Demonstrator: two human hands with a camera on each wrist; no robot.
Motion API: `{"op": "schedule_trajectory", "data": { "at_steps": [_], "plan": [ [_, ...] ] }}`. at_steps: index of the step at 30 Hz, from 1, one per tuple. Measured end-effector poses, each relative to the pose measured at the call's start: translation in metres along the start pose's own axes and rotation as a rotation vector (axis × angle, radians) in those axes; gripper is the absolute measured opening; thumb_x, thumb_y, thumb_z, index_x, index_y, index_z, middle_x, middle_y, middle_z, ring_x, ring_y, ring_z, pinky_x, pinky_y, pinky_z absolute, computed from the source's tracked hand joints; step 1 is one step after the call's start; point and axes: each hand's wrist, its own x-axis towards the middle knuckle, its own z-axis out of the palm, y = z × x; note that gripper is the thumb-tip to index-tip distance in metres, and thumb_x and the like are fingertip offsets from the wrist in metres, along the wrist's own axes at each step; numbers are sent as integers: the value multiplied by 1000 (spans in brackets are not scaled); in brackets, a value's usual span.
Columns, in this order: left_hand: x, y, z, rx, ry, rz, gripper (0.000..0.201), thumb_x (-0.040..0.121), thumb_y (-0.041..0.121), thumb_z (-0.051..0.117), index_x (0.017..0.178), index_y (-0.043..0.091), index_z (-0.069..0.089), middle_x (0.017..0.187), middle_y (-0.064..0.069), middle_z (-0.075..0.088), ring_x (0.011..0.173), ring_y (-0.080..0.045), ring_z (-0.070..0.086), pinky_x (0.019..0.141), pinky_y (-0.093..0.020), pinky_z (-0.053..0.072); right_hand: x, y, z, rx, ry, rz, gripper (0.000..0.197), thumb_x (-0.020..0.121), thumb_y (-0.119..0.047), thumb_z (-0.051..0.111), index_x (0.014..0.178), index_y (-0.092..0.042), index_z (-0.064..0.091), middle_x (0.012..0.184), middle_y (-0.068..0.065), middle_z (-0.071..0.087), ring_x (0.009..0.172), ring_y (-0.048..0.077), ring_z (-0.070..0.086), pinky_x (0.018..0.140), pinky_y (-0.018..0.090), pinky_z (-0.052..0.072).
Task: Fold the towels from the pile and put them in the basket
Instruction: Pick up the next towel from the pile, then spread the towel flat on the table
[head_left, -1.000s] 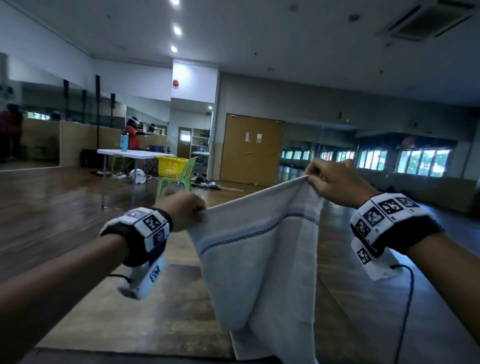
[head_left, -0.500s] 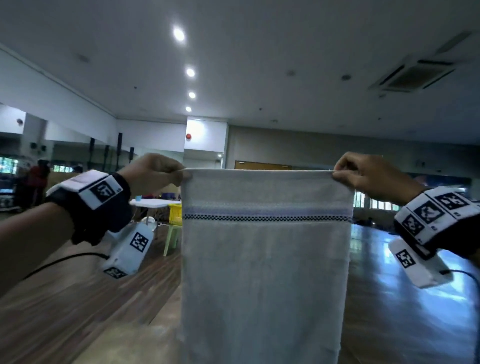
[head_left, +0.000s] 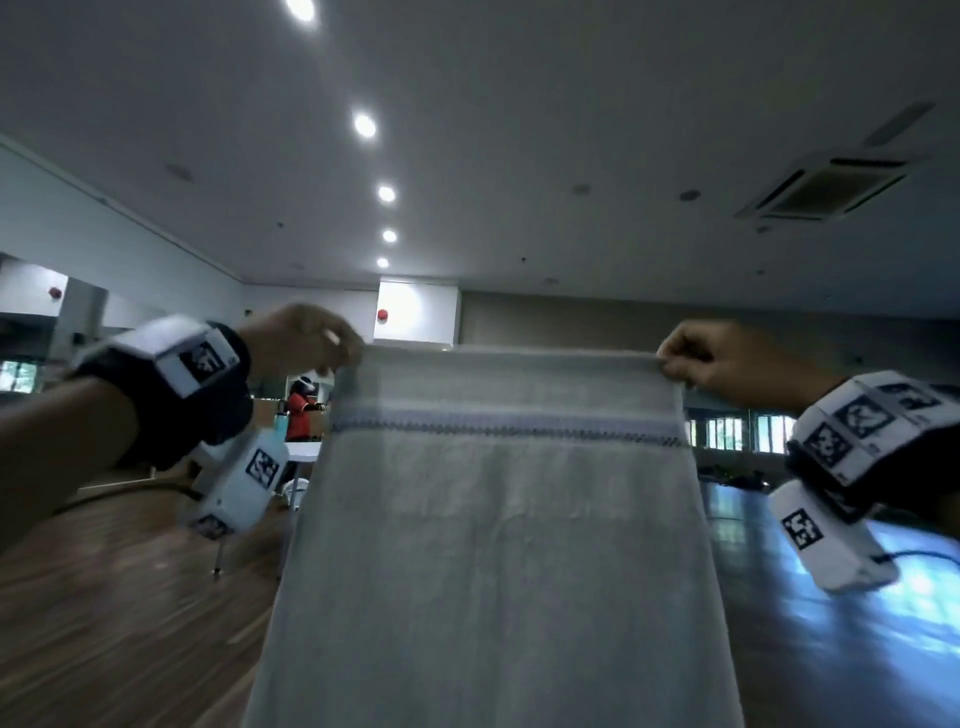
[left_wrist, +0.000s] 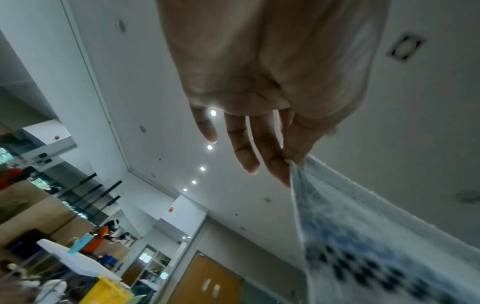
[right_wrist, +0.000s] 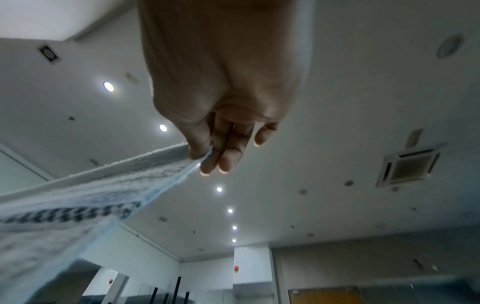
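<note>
A pale grey towel (head_left: 493, 545) hangs in mid-air at the centre of the head view, filling the lower middle of the frame and running off its bottom edge. Its long axis is vertical and its top hem lies level, stretched flat from left to right between two raised hands. A narrow dark checked band (head_left: 509, 428) crosses the towel from side to side just below the hem. The left hand (head_left: 304, 340), at centre left, pinches the top left corner; in the left wrist view the thumb and forefinger close on the corner (left_wrist: 292, 164) while the other fingers (left_wrist: 244, 148) hang loosely extended. The right hand (head_left: 727, 358), at centre right, pinches the top right corner; the right wrist view shows the thumb pressing the corner (right_wrist: 200, 154) against the fingers. Both wrists wear dark bands carrying white blocks with black square markers. In the lower left of the left wrist view a yellow basket (left_wrist: 109, 292) stands far off beside a white desk (left_wrist: 75, 261); its contents cannot be seen. The floor (head_left: 119, 613) is wooden.
</note>
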Motion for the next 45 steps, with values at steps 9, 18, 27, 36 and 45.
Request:
{"op": "schedule_trajectory", "data": {
  "at_steps": [9, 18, 27, 36, 45],
  "plan": [
    [12, -91, 123, 581, 54, 60, 19, 86, 19, 54, 93, 29, 68, 92, 1, 68, 84, -22, 63, 75, -32, 50, -30, 65, 124, -143, -147, 121, 21, 88, -21, 60, 71, -30, 52, 74, -16, 59, 74, 10, 58, 94, 48, 40],
    [36, -58, 109, 222, 359, 99, 20, 91, 19, 52, 98, 7, 67, 80, -10, 63, 74, -25, 58, 67, -29, 43, -14, 61, 87, -11, 207, 140, 26, 85, -22, 64, 65, -31, 50, 71, -21, 54, 81, 19, 57, 98, 59, 37],
    [1, -73, 122, 207, 182, 45, 19, 91, 18, 54, 98, 5, 66, 84, -9, 62, 74, -22, 55, 66, -26, 41, -48, 52, 98, 62, -41, 178, 16, 85, -19, 65, 75, -28, 58, 80, -5, 64, 84, 24, 61, 75, 37, 49],
    [-13, -108, 154, 90, 2, -28, 15, 91, 15, 53, 89, 5, 64, 78, -4, 59, 71, -18, 54, 58, -22, 41, -60, 61, 131, 112, -227, 228, 17, 85, -11, 65, 77, -25, 60, 80, 2, 66, 82, 28, 63, 82, 44, 50],
    [-95, -202, 252, 361, -381, -154, 14, 87, 25, 56, 86, 20, 69, 87, -1, 70, 82, -23, 63, 76, -37, 51, -154, 96, 253, 31, -567, 299, 12, 85, -27, 63, 89, -38, 61, 90, -13, 65, 88, 10, 61, 86, 47, 50]
  ]
}}
